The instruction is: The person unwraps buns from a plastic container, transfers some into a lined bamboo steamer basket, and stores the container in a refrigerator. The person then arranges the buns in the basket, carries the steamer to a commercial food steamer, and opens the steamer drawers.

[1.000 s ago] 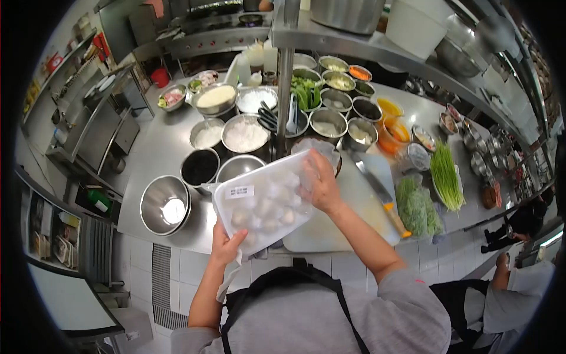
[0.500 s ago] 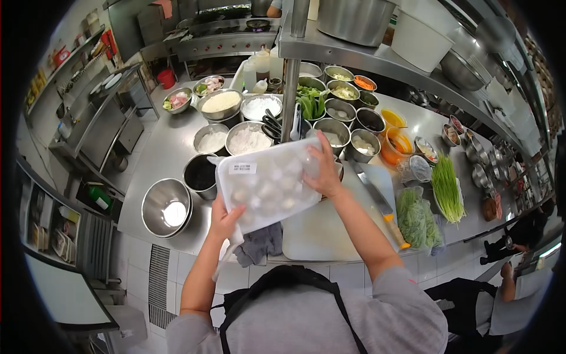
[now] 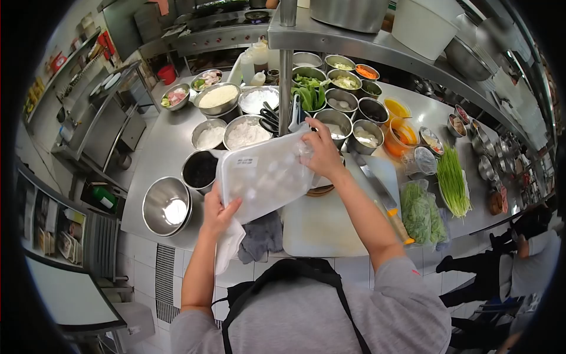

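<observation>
Left hand (image 3: 219, 213) low (thumb (image 3: 233, 206) inward), right hand (image 3: 324, 152) higher, both in a grip, forearms (image 3: 197, 268) forward.

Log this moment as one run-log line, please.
left hand: gripping labelled container near left edge | right hand: at its upper right corner | container: held above counter, contents blurred | knife: on cutting board

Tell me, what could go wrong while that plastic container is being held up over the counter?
The plastic container is tilted between the left hand and the right hand, so a slip might drop it; I can't tell how firmly it is closed.

The knife lies with its blade uncovered beside the right forearm, so a careless sideways move could bring a cut.
</observation>
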Tool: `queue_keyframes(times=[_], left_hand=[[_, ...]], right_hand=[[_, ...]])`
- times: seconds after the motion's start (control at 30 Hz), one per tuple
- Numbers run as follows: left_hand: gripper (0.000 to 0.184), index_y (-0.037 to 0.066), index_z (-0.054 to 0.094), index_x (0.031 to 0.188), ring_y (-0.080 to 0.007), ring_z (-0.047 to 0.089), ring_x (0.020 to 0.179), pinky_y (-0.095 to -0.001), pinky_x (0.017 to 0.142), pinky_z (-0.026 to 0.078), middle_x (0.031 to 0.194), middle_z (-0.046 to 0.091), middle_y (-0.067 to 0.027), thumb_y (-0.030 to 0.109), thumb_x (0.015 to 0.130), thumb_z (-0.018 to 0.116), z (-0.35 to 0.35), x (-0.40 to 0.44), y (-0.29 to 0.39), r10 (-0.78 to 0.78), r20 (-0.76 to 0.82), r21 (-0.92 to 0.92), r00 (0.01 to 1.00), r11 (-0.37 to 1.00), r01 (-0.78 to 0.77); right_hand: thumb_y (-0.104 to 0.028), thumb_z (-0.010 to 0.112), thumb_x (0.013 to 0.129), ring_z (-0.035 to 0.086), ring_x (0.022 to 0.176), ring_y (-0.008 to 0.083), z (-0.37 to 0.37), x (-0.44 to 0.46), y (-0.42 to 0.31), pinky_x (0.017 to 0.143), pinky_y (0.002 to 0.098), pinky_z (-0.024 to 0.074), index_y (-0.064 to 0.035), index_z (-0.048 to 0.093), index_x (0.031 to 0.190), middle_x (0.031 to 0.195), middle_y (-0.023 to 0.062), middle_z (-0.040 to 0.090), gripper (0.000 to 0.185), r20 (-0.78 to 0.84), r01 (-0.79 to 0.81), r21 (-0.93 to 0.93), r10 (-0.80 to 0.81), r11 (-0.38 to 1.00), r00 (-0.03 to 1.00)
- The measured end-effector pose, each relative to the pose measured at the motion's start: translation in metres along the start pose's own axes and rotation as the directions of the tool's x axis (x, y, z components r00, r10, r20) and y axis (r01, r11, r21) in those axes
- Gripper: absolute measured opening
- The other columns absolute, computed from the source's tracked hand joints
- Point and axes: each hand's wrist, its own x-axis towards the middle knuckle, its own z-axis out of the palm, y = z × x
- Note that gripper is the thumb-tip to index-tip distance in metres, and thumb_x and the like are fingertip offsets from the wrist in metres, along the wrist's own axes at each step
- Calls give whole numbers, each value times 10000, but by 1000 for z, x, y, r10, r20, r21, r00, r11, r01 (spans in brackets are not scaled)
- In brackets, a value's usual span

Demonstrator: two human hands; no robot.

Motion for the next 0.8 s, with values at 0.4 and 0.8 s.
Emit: queue_keyframes(times=[0.4, 0.8], left_hand=[[440, -20, 472, 1174, -205, 608, 883, -300, 743, 511, 1046, 579, -130, 78, 748, 522, -4, -14, -13, -467, -95, -506, 879, 784, 361], [395, -22, 512, 1132, -155, 573, 895, -270, 802, 448, 1016, 590, -102, 79, 752, 552, -1, 5, 34, -457, -120, -446, 881, 818, 363]], right_hand=[[-130, 687, 631, 560, 939, 325, -23, -46, 62, 815, 409, 464, -25, 600, 998, 1017, 178, 570, 392, 300, -414, -302, 497, 859, 814], [-288, 732, 687, 558, 726, 236, -16, -22, -29, 648, 343, 448, -103, 678, 866, 818, 67, 566, 263, 628, -138, 134, 24, 981, 778]])
